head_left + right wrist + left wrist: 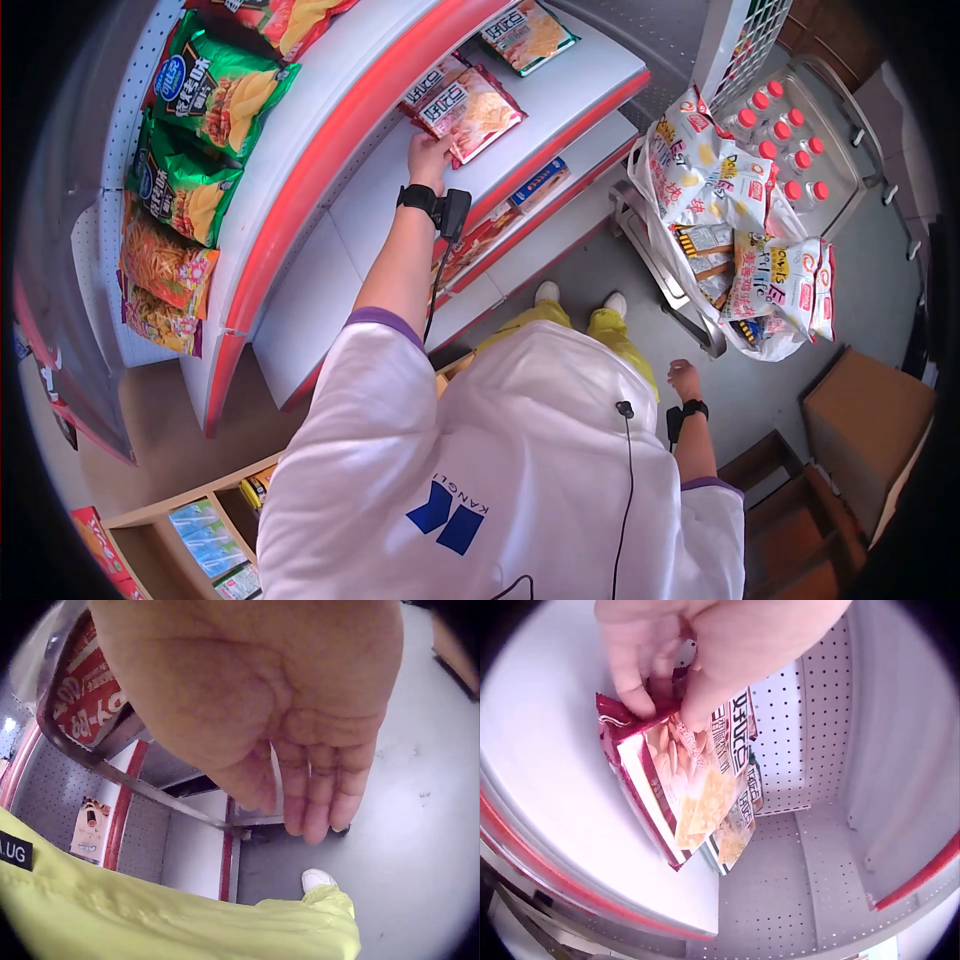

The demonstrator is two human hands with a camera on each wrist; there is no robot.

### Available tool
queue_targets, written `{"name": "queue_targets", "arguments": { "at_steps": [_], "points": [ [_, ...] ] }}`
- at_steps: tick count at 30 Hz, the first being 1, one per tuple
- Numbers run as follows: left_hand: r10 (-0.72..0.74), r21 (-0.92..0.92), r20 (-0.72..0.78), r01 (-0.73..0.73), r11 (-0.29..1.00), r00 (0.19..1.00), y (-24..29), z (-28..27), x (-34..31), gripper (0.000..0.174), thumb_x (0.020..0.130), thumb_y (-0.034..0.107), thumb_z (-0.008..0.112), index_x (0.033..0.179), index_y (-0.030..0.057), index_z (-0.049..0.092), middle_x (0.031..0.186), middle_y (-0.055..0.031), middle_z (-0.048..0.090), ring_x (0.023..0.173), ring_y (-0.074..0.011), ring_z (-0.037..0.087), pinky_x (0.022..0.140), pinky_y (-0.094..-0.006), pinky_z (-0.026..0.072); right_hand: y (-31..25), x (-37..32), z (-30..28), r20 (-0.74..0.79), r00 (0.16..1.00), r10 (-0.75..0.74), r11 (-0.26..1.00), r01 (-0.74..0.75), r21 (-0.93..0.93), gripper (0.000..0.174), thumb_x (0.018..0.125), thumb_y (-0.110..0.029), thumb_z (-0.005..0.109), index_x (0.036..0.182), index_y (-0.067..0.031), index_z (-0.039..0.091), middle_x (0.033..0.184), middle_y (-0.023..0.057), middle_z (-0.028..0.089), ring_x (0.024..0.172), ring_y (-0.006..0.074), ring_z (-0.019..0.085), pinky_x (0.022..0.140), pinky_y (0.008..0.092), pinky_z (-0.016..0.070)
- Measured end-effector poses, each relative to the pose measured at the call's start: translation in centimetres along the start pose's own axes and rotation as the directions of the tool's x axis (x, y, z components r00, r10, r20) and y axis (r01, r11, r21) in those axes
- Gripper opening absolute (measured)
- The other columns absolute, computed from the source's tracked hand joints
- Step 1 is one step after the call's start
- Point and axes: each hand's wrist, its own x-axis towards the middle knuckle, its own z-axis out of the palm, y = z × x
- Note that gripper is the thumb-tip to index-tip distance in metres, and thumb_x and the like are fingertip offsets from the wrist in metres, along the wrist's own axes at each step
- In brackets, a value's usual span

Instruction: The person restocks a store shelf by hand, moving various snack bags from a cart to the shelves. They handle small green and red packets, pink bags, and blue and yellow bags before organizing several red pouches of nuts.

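Head view: a snack packet (pixel 472 108) with a red border is seen on the white shelf (pixel 575 85), and its near short edge is taken by the left hand (pixel 430 152) at the end of an outstretched arm. The grip is shown more closely in the left wrist view: the sealed red end of the packet is pinched between the thumb and fingers (pixel 634 694), so this grip is closed on the packet, not released. The packet's long axis is pointed away from the hand, toward the perforated back panel (pixel 795 750) of the shelf, so the pinched end is the nearer one and the rest lies beyond the fingertips. Whether the packet rests fully flat or is raised a little at the pinched end cannot be told. A second packet (pixel 739 825) of the same kind is partly covered by it and touches it from beneath.

The right hand (pixel 684 378) is held low at the person's side, well apart from the shelf. In the right wrist view its fingers (pixel 322 802) are shown loosely extended with nothing held, above the grey floor (pixel 427 825). A trolley (pixel 640 215) loaded with large snack bags is found near that hand. Green bags (pixel 215 90) are stacked on the higher shelf to the left. Of the two hands, only the left is at the packet.
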Motion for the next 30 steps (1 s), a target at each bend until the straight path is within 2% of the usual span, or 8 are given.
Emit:
{"name": "queue_targets", "arguments": {
  "at_steps": [5,9,13,17,23,25,27,30],
  "points": [
    [-0.101,0.105,0.129,0.088,0.991,0.986,0.2,-0.4,0.8,0.039,0.078,0.012,0.067,0.109,0.0074,0.044,0.099,-0.0061,0.058,0.089,-0.0136,0.055,0.074,-0.0267,0.0456,2.4,-1.1,0.2,0.042,0.991,0.126,0.991,-0.127,0.032,0.015,0.080,-0.008,0.051,0.092,-0.0043,0.059,0.065,0.0056,0.061,0.051,0.0127,0.057,0.044,0.0241,0.0432],
    [-0.069,0.179,-0.095,0.085,0.980,0.993,1.0,-0.1,-1.8,0.073,0.071,0.023,0.074,0.128,0.0074,0.030,0.109,-0.0083,0.050,0.092,-0.0173,0.049,0.078,-0.0336,0.0391,3.0,-0.9,0.9,0.046,0.997,0.069,0.997,-0.069,0.014,0.015,0.079,-0.006,0.049,0.090,-0.0053,0.059,0.068,0.0054,0.062,0.052,0.0128,0.057,0.045,0.0253,0.0439],
    [0.224,0.272,-0.275,-0.148,0.951,0.935,-1.2,-1.9,-5.0,0.062,0.070,0.012,0.071,0.121,0.0051,0.037,0.100,-0.0098,0.050,0.085,-0.0182,0.049,0.073,-0.0317,0.0427,1.7,0.3,1.1,0.091,0.993,0.079,0.992,-0.087,0.089,0.016,0.075,-0.003,0.053,0.090,-0.0056,0.060,0.070,0.0067,0.062,0.054,0.0139,0.058,0.046,0.0260,0.0450],
    [0.444,0.420,-0.185,-0.338,0.842,0.877,-1.8,-2.3,-12.9,0.046,0.074,-0.002,0.061,0.115,0.0052,0.042,0.089,-0.0042,0.047,0.078,-0.0138,0.048,0.070,-0.0277,0.0427,0.4,2.0,0.5,0.160,0.987,0.021,0.998,-0.010,-0.069,0.016,0.076,-0.007,0.054,0.092,-0.0046,0.060,0.072,0.0081,0.063,0.058,0.0161,0.061,0.052,0.0272,0.0478],
    [0.362,0.284,0.097,-0.374,0.883,0.927,-6.8,-4.6,-20.7,0.039,0.080,0.002,0.059,0.115,0.0067,0.044,0.080,-0.0013,0.048,0.070,-0.0092,0.048,0.065,-0.0237,0.0430,-1.9,3.5,-0.3,0.156,0.934,-0.321,0.838,0.357,-0.412,0.016,0.079,-0.013,0.055,0.092,-0.0050,0.061,0.076,0.0110,0.065,0.061,0.0197,0.063,0.060,0.0327,0.0506],
    [0.079,0.442,0.289,-0.206,0.873,0.954,-11.1,-7.7,-21.7,0.036,0.081,0.007,0.060,0.115,0.0051,0.046,0.081,-0.0027,0.052,0.073,-0.0092,0.052,0.067,-0.0239,0.0448,-3.1,3.8,0.0,0.145,0.947,-0.286,0.857,0.321,-0.403,0.018,0.079,-0.016,0.055,0.093,-0.0066,0.062,0.078,0.0121,0.065,0.063,0.0206,0.064,0.063,0.0336,0.0507],
    [-0.245,0.638,0.432,-0.102,0.763,0.868,-11.0,-8.7,-24.3,0.036,0.081,0.012,0.062,0.114,0.0049,0.048,0.084,-0.0061,0.057,0.078,-0.0125,0.057,0.071,-0.0261,0.0467,-6.2,2.2,-0.1,0.132,0.963,-0.237,0.877,0.270,-0.398,0.020,0.079,-0.019,0.056,0.094,-0.0082,0.062,0.087,0.0140,0.064,0.077,0.0269,0.061,0.073,0.0366,0.0484],
    [-0.318,0.646,0.589,-0.196,0.738,0.743,-20.0,-14.5,-25.6,0.039,0.080,0.016,0.064,0.115,0.0067,0.049,0.088,-0.0095,0.060,0.082,-0.0187,0.060,0.075,-0.0294,0.0475,-8.3,-0.2,0.3,0.148,0.966,-0.211,0.871,0.255,-0.420,0.022,0.078,-0.021,0.056,0.096,-0.0101,0.062,0.096,0.0156,0.063,0.092,0.0332,0.058,0.083,0.0398,0.0459]
  ]
}}
